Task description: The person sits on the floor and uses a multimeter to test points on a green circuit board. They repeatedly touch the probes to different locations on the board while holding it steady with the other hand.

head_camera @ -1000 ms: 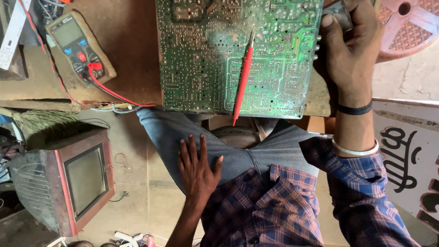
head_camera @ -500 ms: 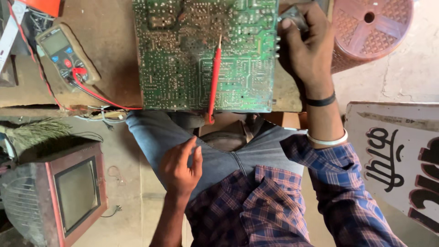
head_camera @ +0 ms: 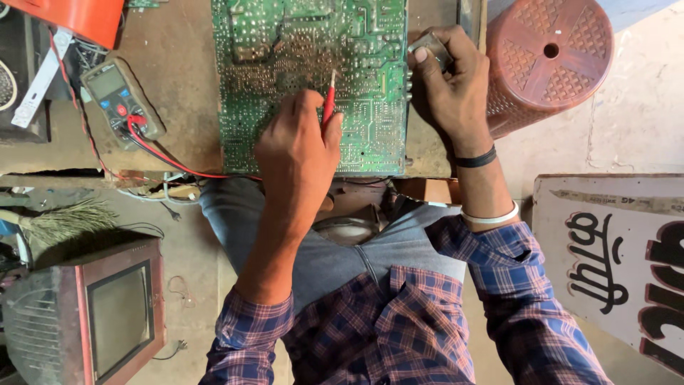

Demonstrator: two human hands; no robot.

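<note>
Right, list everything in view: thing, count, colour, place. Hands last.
circuit board: one, green, flat on the workbench top centre
probe: one, red, on the board, tip upward
multimeter: one, grey-green, on the bench left of the board
lead wire: one, red, from the multimeter along the bench edge
workbench: one, brown, across the top
stool: one, reddish-brown plastic, top right
small television: one, red-framed, floor lower left
broom: one, straw-coloured, floor left
signboard: one, white with dark lettering, lower right
left hand: holds the probe on the board
right hand: grips the board's right edge; black and white bands on the wrist
</note>
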